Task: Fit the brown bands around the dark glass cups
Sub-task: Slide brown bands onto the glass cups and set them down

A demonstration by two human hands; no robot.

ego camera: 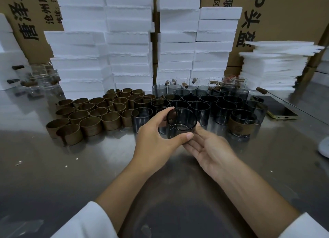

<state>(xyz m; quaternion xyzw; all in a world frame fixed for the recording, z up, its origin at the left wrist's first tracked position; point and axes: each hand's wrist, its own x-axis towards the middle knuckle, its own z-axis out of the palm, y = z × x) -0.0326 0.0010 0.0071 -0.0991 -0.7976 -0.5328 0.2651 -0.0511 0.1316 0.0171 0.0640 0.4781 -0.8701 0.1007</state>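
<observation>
A dark glass cup (182, 121) is held above the metal table (71, 175) in front of me. My left hand (156, 139) grips it, fingers round its far rim and thumb along its near lower edge. My right hand (208, 148) lies palm up with fingers straight under the cup's base. Several brown bands (92, 113) stand in rows at the left. Several bare dark cups (210, 102) stand in rows behind my hands. One dark cup with a brown band on it (240, 125) stands at the right.
Stacks of white foam blocks (128, 41) and cardboard boxes (284, 14) wall off the back. Clear glasses (41, 77) stand at the far left. A phone (277, 109) lies at the right, near a pile of foam sheets (274, 64).
</observation>
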